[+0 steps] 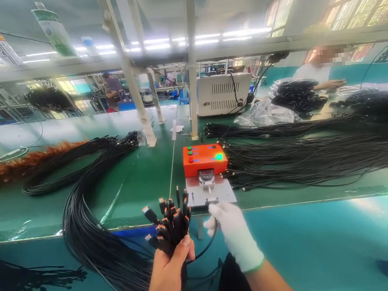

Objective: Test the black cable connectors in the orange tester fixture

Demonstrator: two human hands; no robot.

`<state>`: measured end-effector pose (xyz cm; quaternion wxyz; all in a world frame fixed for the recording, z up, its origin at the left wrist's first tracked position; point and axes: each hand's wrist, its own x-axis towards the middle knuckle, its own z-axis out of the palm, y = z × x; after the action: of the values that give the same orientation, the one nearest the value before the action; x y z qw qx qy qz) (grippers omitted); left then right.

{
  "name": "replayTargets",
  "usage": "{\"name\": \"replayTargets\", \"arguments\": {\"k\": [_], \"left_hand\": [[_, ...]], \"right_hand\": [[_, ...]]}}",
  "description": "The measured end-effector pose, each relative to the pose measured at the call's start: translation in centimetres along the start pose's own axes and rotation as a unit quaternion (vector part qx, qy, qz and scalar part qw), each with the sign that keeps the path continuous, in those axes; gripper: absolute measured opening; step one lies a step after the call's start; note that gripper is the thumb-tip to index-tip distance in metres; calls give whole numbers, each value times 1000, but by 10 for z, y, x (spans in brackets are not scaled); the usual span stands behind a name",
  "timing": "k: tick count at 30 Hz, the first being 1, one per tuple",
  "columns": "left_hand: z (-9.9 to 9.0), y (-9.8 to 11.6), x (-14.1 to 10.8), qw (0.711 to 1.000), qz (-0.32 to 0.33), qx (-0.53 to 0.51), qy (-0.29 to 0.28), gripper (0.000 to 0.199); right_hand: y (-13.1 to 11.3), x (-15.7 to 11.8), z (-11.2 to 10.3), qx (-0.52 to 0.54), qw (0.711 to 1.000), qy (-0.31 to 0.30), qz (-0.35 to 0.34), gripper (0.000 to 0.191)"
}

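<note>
My left hand (173, 264), bare, is closed around a thick bunch of black cables (169, 231). Their plugs point upward, several showing orange inside the tips. The bunch's long leads (89, 236) trail left over the bench edge and back onto the bench. In a white glove, my right hand (228, 226) pinches a single black cable (210, 246) at the front of a silver metal plate (194, 195); its plug end is hidden by the fingers. On that plate stands a clamp-like fixture (207, 180), with an orange tester box (198, 156) behind it, its green light lit.
Many black cables (303, 154) lie across the bench at right. A brown fringed bundle (25, 162) lies at left. White posts (192, 64) and a vented metal case (224, 95) stand behind. A person (319, 71) works at far right. More cables (29, 280) hang lower left.
</note>
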<state>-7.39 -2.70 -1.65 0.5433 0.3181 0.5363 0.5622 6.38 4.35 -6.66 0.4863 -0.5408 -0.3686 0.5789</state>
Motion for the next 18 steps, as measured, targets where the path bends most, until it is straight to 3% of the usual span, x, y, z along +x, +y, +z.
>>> {"name": "replayTargets", "arguments": {"k": [4,7,10,12,14,16,18], "left_hand": [[-1,-3,5,1000,10,-8,-15,15],[-2,-3,8,998,10,-17,-56,16],[-2,-1,9,996,5,-8,-86,15],[-1,-1,9,996,18,4,-89,13],[1,-3,10,996,31,23,-84,13],[2,-7,11,995,34,39,-81,13],[4,-14,12,995,26,50,-83,14]], "right_hand": [[1,-2,-4,-19,999,-29,-18,22],[8,-5,-19,-180,982,-55,8,19],[10,-11,-37,-424,905,4,26,20],[3,-21,-43,-498,864,73,-1,23],[-9,-34,-39,-458,882,90,-65,32],[-20,-49,-25,-318,935,39,-153,34],[-27,-61,-6,-177,964,-30,-198,34]]}}
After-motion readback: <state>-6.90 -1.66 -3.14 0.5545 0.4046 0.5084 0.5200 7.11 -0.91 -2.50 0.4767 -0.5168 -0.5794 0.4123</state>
